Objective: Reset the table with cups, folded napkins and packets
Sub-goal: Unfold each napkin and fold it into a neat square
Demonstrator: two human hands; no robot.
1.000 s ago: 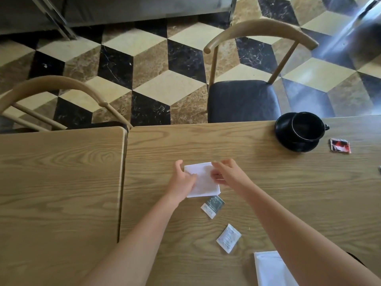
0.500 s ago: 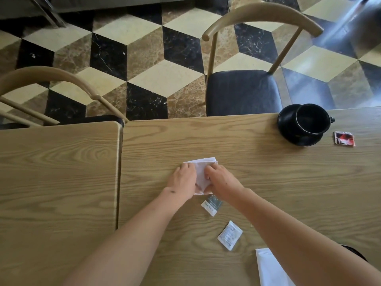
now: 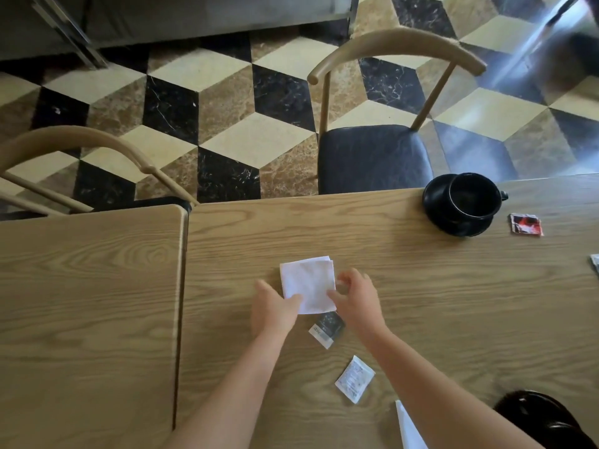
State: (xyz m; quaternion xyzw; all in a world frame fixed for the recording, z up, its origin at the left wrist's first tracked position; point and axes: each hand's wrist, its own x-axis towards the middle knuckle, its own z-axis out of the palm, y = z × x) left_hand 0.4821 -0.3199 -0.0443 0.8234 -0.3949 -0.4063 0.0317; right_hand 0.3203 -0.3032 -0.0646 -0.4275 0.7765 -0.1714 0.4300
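1. Napkin [image 3: 308, 283], folded square, lies flat mid-table [image 3: 421, 303], nearer the left edge.
2. My left hand [image 3: 274, 307]: thumb on napkin's near-left corner, fingers relaxed, gripping nothing.
3. Right hand [image 3: 355, 298]: fingers loosely curled at napkin's right edge, touching, no pinch I can see.
4. Dark packet [image 3: 326, 328] just near of napkin; white packet [image 3: 355, 379] nearer me.
5. Cup [image 3: 475, 196] on saucer [image 3: 436, 202] at far edge, red packet [image 3: 525, 224] to its right.

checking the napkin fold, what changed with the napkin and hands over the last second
Both hands closed over the napkin half a second ago, folding it; now they have drawn apart, so it lies flat as a folded square. The left hand rests a thumb on its near left corner; the right hand sits at its right edge. The packets and cup stayed put.
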